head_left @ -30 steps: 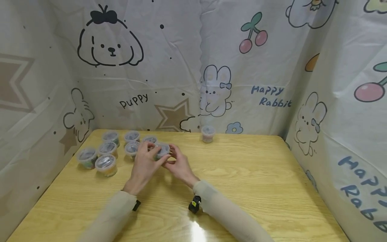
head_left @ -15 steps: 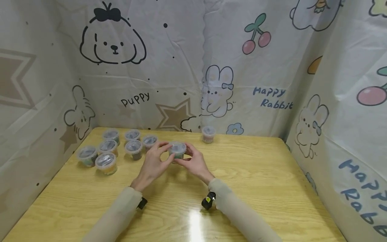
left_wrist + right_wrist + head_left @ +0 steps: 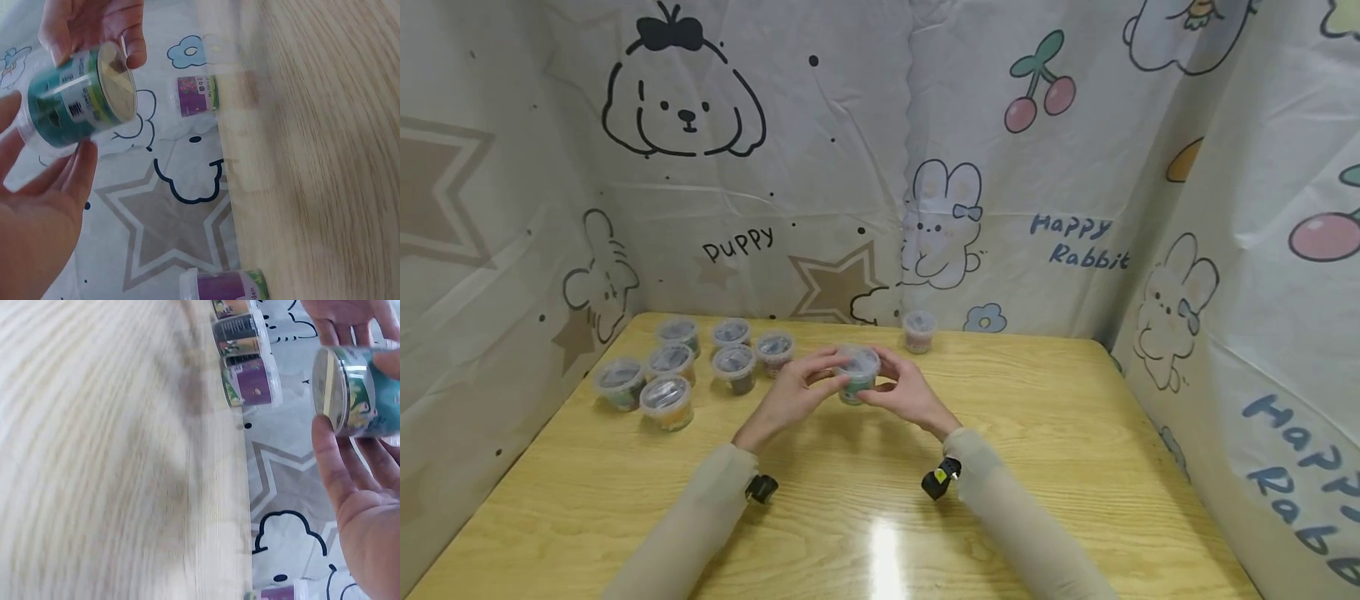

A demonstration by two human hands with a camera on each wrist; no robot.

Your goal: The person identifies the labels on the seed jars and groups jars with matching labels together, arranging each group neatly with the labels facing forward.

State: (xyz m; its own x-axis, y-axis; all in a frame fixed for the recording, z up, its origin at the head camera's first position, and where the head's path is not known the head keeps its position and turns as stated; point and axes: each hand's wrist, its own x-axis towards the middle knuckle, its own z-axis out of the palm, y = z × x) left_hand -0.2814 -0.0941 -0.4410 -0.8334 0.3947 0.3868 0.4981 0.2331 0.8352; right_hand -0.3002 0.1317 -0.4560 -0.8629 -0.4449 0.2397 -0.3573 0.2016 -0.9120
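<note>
Both hands hold a clear plastic tub with a teal-green label and a translucent lid (image 3: pixel 856 388), above the middle of the table. My left hand (image 3: pixel 793 393) grips its left side, fingers over the lid's edge. On the opposite side, my right hand (image 3: pixel 916 395) holds it with thumb low and fingers behind. The underside of the tub (image 3: pixel 117 81) shows in the left wrist view, so it is raised off the wood. In the right wrist view the tub (image 3: pixel 365 390) lies between the fingers of both hands.
Several similar lidded tubs cluster at the table's left, among them one with orange contents (image 3: pixel 667 408) and a dark one (image 3: pixel 734 373). A single tub with a purple label (image 3: pixel 197 95) stands near the back edge. Printed cloth (image 3: pixel 835 192) hangs behind the wooden table (image 3: pixel 1045 467).
Both hands have carried the teal-green tub rightward, away from the cluster at the left. The other tubs have stayed where they stood. The head view has shifted slightly.
</note>
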